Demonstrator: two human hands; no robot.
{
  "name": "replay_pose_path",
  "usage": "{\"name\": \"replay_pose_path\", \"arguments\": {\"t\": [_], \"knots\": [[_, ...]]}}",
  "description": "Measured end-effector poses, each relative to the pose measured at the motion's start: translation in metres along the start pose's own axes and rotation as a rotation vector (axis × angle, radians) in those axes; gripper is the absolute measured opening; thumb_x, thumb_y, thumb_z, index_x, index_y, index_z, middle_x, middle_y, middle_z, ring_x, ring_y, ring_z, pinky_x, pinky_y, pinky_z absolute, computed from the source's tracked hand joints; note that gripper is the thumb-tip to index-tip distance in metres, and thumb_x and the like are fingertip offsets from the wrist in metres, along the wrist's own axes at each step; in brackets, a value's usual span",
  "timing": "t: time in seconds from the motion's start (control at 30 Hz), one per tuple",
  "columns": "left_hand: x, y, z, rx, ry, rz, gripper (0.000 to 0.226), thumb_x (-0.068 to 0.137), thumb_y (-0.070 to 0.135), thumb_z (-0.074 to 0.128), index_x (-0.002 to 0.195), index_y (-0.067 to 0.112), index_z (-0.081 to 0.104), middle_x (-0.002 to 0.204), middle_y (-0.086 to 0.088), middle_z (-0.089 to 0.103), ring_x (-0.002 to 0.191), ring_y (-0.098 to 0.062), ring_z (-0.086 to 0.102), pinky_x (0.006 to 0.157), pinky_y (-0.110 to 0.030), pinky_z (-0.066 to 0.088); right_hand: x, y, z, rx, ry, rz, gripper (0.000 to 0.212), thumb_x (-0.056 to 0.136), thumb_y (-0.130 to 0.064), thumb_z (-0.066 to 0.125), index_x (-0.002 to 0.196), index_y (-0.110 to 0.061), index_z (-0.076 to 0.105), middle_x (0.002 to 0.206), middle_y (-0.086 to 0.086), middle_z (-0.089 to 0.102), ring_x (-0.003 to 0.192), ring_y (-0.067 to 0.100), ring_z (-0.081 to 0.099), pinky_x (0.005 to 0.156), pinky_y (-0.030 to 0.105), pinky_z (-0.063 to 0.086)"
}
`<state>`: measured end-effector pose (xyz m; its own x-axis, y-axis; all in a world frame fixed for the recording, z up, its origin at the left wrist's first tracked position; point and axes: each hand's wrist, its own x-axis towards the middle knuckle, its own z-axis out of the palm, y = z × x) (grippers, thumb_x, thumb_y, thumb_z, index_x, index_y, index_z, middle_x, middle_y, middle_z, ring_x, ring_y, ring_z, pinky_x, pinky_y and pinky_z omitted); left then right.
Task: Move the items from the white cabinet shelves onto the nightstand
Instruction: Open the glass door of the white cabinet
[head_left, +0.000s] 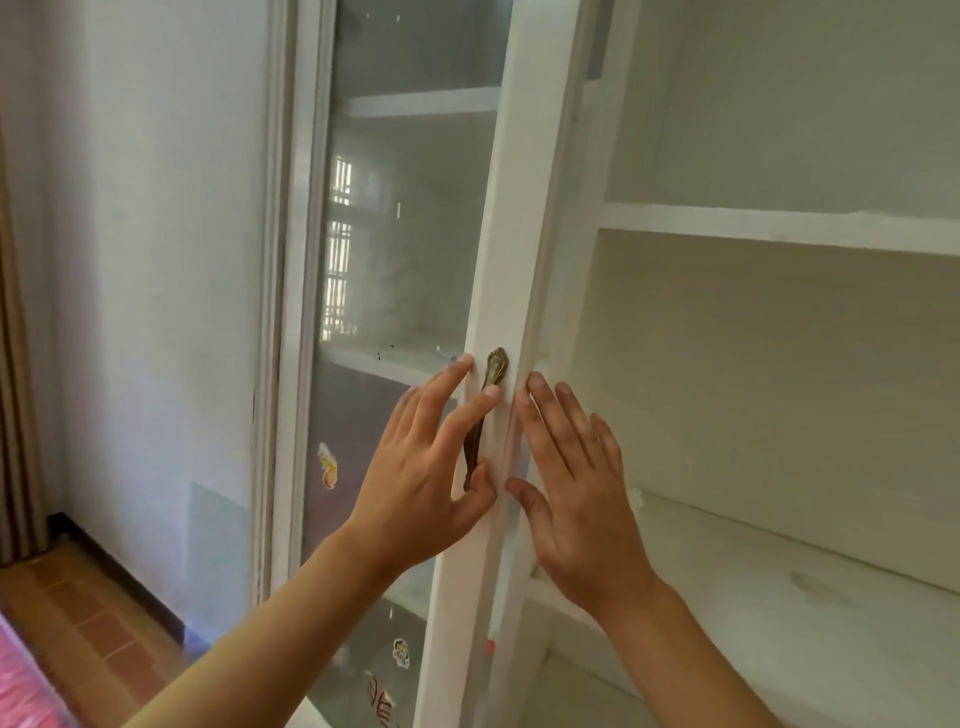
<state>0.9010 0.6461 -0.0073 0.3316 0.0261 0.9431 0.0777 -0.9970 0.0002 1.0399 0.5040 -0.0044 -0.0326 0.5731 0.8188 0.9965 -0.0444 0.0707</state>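
- Hands meet at the inner stile of a white cabinet's glass door, one on each side of it.
- Left hand lies open against the door front, fingers straight and spread; the fingertips touch the white frame beside the top of a bronze handle, and the thumb sits just by the handle's lower end. It does not curl round the handle.
- Right hand is flat, fingers straight and close together, fingertips against the door's free edge and thumb reaching toward that edge.
- Glass pane of the door reflects a barred window, and small cartoon stickers sit on its lower part.
- Shelves of the cabinet show to the right of the door: a lower board near the right hand and an upper board above it; no items can be made out on the parts seen.
- Shelf boards also show dimly through the glass.
- White wall stands left of the cabinet, with a dark skirting along a tiled brown floor at the bottom left corner.
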Motion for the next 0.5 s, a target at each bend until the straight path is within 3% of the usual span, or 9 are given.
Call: {"name": "replay_pose_path", "arguments": {"t": [0.2,0.5], "knots": [[-0.011,-0.003,-0.027,-0.06,0.002,0.023,0.078,0.088,0.022,0.075,0.155,0.021,0.033,0.167,-0.016,0.029,0.154,-0.03,0.033,0.113,-0.06,0.04,-0.004,-0.037,-0.011,-0.025,0.022,0.014,0.072,0.106,-0.028,0.054,0.167,-0.018,0.018,0.176,-0.006,0.008,0.163,0.02,0.006,0.126,0.061,0.02],[-0.027,-0.005,-0.061,-0.154,0.024,0.028,0.079,0.089,0.017,0.074,0.156,0.018,0.032,0.168,-0.016,0.03,0.156,-0.031,0.03,0.114,-0.065,0.038,-0.006,-0.087,-0.033,-0.165,-0.021,0.019,0.076,0.106,-0.037,0.059,0.167,-0.02,0.018,0.176,-0.007,0.008,0.163,0.019,0.005,0.125,0.059,0.024]]}}
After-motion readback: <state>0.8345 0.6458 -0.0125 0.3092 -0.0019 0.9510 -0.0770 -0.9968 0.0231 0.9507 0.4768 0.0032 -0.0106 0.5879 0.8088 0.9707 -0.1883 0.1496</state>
